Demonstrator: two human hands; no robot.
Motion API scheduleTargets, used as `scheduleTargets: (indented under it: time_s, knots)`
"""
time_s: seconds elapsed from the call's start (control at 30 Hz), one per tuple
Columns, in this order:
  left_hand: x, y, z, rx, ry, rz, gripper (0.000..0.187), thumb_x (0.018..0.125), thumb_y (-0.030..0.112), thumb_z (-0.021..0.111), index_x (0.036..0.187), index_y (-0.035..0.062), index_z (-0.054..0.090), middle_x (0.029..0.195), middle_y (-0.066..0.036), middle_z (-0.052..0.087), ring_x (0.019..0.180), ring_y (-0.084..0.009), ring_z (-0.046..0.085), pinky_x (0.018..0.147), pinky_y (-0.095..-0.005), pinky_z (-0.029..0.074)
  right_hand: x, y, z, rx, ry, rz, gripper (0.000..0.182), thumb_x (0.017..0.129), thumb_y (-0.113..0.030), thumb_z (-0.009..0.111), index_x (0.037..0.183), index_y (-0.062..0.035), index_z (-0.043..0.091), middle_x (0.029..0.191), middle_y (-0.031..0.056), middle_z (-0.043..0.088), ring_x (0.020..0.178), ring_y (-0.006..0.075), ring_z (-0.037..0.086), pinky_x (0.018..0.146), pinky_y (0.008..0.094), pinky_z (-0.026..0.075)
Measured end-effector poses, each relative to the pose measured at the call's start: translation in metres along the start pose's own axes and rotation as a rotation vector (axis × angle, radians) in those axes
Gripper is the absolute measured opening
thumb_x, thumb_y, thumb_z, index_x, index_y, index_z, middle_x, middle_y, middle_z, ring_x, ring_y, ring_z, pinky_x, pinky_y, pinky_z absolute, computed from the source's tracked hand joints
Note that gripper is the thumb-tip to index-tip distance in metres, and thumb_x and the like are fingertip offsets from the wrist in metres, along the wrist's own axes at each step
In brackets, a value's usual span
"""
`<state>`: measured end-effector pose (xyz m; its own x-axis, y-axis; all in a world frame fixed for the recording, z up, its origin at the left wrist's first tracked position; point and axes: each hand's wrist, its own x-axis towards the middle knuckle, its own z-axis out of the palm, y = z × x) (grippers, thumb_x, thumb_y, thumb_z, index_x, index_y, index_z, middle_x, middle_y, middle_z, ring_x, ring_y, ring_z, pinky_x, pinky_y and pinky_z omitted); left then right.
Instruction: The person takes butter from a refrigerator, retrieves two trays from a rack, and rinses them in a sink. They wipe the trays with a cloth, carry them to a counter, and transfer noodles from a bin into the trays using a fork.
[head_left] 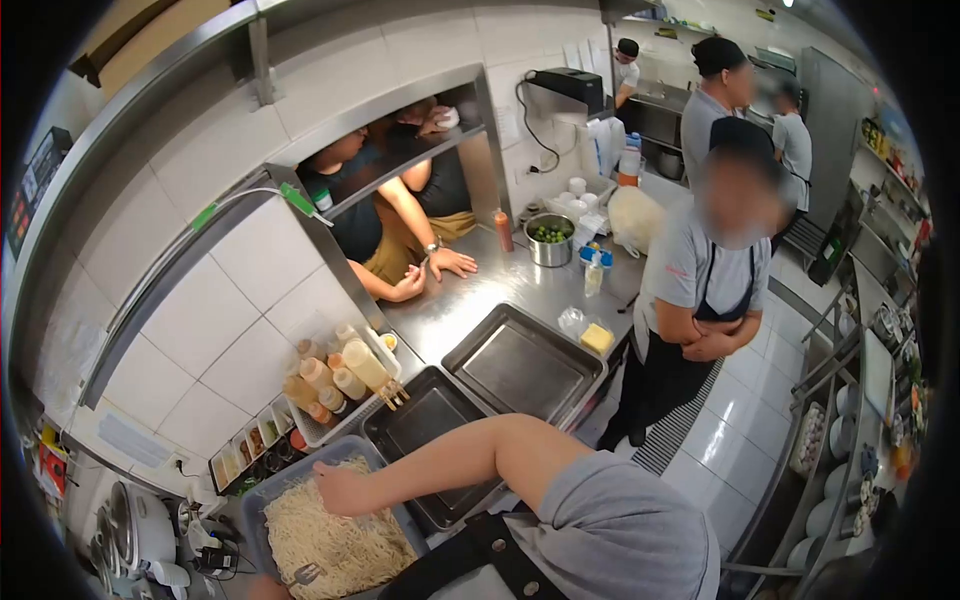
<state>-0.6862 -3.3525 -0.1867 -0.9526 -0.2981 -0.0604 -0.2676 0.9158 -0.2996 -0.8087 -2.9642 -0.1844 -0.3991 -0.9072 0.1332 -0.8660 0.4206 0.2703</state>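
A grey-blue tub [250, 500] full of pale shredded or noodle-like food [325, 525] is at the lower left. My right hand [345, 490] is over the food near the tub's far side, its fingers curled closed; what they hold, if anything, is hidden. At the bottom edge, beside the tub's near corner, only a small part of my left hand [268, 588] shows, its fingers out of sight. A pronged metal utensil [305, 573] lies on the food near the tub's lower side. My right forearm crosses above a dark tray [415, 405].
A larger empty tray [525, 360] sits beyond. Sauce bottles [360, 365] fill a bin behind the tub. A pot of green fruit [550, 240] stands farther back. Another person [715, 270] stands right with folded arms; others' hands [450, 262] rest at the pass-through.
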Motion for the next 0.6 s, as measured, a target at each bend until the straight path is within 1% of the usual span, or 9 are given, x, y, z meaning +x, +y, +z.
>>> scheduleTargets:
  time_s: [0.1,0.13,0.2,0.23,0.3,0.4,0.43,0.53,0.6]
  knots:
    - [0.013,0.025,-0.018,0.014,-0.046,0.012,0.034,0.062,0.026,0.085,0.085,0.0024,0.077,0.087,-0.025,0.072,0.086,-0.0376,0.072,0.074,-0.0475,0.058,-0.012,0.005,-0.001,0.054,-0.014,0.090,0.020,0.084,-0.024,0.065,0.090,-0.0102,0.079,0.102,0.0120,0.073,0.112,0.0321,0.058,0.112,0.0566,0.027]
    - [0.018,0.034,-0.021,0.050,-0.077,0.059,0.034,0.061,0.026,0.086,0.084,0.0026,0.077,0.087,-0.024,0.072,0.086,-0.0371,0.072,0.074,-0.0470,0.058,-0.017,0.006,-0.001,0.069,-0.018,0.130,0.021,0.084,-0.025,0.065,0.090,-0.0098,0.079,0.103,0.0119,0.073,0.112,0.0320,0.057,0.111,0.0566,0.027]
    - [0.027,0.046,-0.021,0.118,-0.145,0.146,0.035,0.058,0.025,0.088,0.082,0.0028,0.077,0.086,-0.022,0.073,0.085,-0.0361,0.073,0.074,-0.0459,0.058,-0.024,0.002,0.004,0.016,0.080,0.240,0.022,0.084,-0.024,0.064,0.090,-0.0089,0.079,0.102,0.0116,0.073,0.112,0.0322,0.057,0.110,0.0549,0.029]
    - [0.034,0.049,-0.019,0.137,-0.180,0.143,0.034,0.057,0.026,0.089,0.080,0.0033,0.077,0.084,-0.020,0.073,0.084,-0.0345,0.073,0.073,-0.0448,0.059,-0.026,0.001,0.006,-0.011,0.131,0.290,0.022,0.085,-0.024,0.064,0.091,-0.0085,0.078,0.102,0.0114,0.073,0.112,0.0324,0.057,0.109,0.0540,0.030]
    - [0.054,0.052,0.004,0.171,-0.254,0.128,0.034,0.055,0.027,0.091,0.077,0.0044,0.077,0.080,-0.017,0.074,0.081,-0.0313,0.074,0.071,-0.0426,0.059,-0.025,0.006,0.010,-0.129,0.118,0.319,0.024,0.085,-0.024,0.063,0.093,-0.0077,0.078,0.103,0.0116,0.072,0.112,0.0328,0.057,0.108,0.0519,0.031]
    - [0.062,0.067,0.023,0.102,-0.430,0.105,0.028,0.059,0.029,0.091,0.072,0.0071,0.078,0.071,-0.013,0.073,0.076,-0.0247,0.075,0.068,-0.0386,0.059,-0.026,0.007,0.021,-0.252,0.075,0.295,0.025,0.085,-0.024,0.063,0.097,-0.0081,0.078,0.105,0.0115,0.072,0.112,0.0328,0.056,0.106,0.0497,0.033]
    - [0.065,0.071,0.031,0.069,-0.469,0.113,0.025,0.062,0.028,0.089,0.073,0.0071,0.079,0.070,-0.012,0.073,0.074,-0.0234,0.074,0.067,-0.0377,0.059,-0.026,0.010,0.026,-0.287,0.059,0.282,0.025,0.085,-0.024,0.063,0.098,-0.0085,0.078,0.105,0.0114,0.072,0.111,0.0326,0.056,0.105,0.0490,0.034]
    - [0.076,0.076,0.068,0.009,-0.577,0.126,0.018,0.070,0.024,0.083,0.074,0.0070,0.080,0.066,-0.011,0.072,0.067,-0.0208,0.072,0.064,-0.0356,0.058,-0.010,-0.007,0.069,-0.227,0.018,0.246,0.024,0.086,-0.022,0.063,0.100,-0.0090,0.078,0.106,0.0100,0.071,0.111,0.0317,0.056,0.104,0.0479,0.034]
    - [0.082,0.078,0.082,0.003,-0.646,0.094,0.014,0.074,0.021,0.079,0.074,0.0067,0.080,0.066,-0.011,0.072,0.061,-0.0210,0.070,0.062,-0.0351,0.057,-0.022,-0.016,0.044,-0.164,-0.064,0.217,0.023,0.087,-0.021,0.063,0.100,-0.0088,0.077,0.105,0.0098,0.071,0.112,0.0315,0.056,0.105,0.0477,0.034]
